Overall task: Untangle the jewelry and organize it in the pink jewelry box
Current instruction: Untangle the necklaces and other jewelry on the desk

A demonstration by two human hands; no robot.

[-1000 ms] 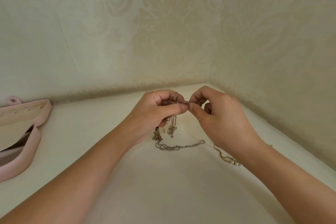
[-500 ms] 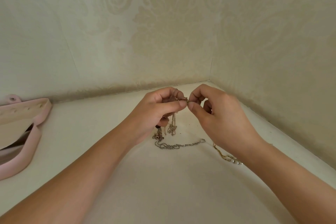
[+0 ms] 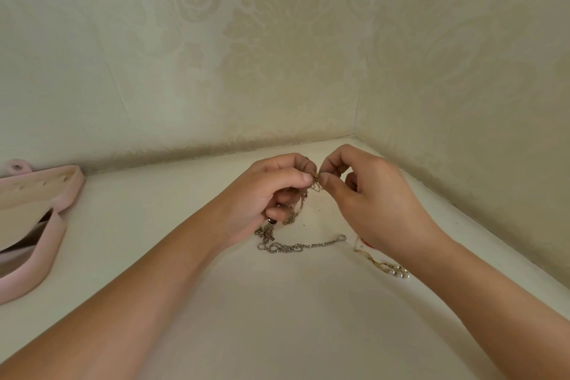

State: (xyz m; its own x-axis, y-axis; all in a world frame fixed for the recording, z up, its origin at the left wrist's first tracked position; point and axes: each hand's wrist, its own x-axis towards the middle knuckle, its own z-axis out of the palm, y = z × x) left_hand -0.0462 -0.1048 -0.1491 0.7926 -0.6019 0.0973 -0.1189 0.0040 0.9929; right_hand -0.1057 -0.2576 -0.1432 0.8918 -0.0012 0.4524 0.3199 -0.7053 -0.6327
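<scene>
Your fingertips [image 3: 306, 177] meet at frame centre: left hand [image 3: 265, 194] and right hand [image 3: 376, 197] each pinch the tangled gold chain [image 3: 315, 179] between thumb and forefinger, with loose strands hanging below your left palm. A silver chain [image 3: 302, 246] trails on the white surface [image 3: 277, 318] just beneath the hands. A pearl-ended piece [image 3: 398, 271] lies at lower right, beside your right wrist. The pink jewelry box [image 3: 46, 225] sits open at far left, well apart — no jewelry can be made out in it. Judged stage: early — untangling is under way, and sorting and boxing are not yet done.

left hand [image 3: 262, 194] | right hand [image 3: 374, 203] | both forearms [image 3: 138, 281] bare to the frame edge | thumbnails [image 3: 306, 177] short
</scene>
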